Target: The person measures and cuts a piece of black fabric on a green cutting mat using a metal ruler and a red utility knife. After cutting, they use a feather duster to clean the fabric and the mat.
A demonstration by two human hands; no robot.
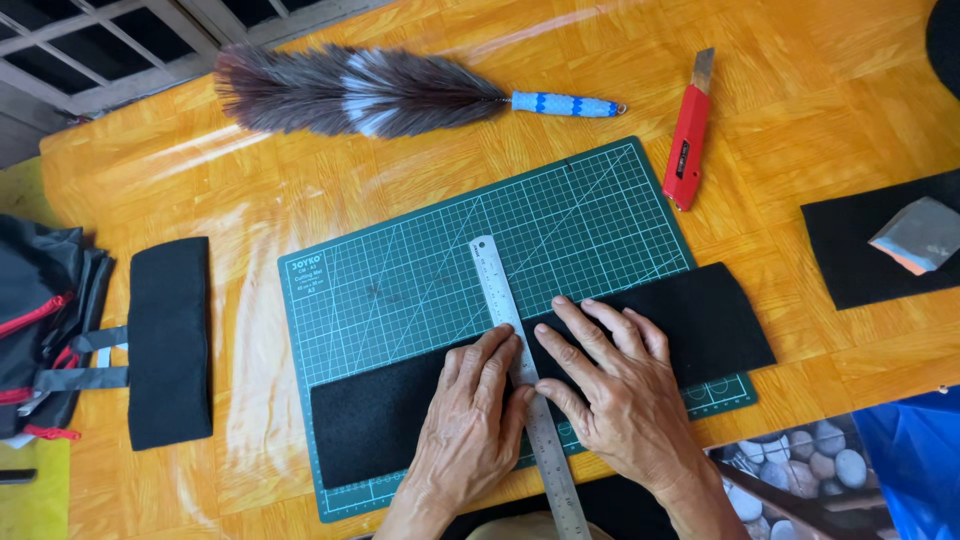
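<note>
We are pressing our left hand (470,420) and right hand (610,385), fingers spread flat and gripping nothing, on the steel ruler (520,370) crossing the black felt strip (400,410) lying on the green cutting mat (420,270).

A long strip of black felt-like fabric (700,315) is lying flat and slightly slanted across the lower part of the green cutting mat (420,270), its right end running off the mat onto the tabletop. A steel ruler (492,275) is lying across the strip, crossing it near the middle, with its far end resting on the mat's grid and its near end passing over the mat's front edge.
</note>
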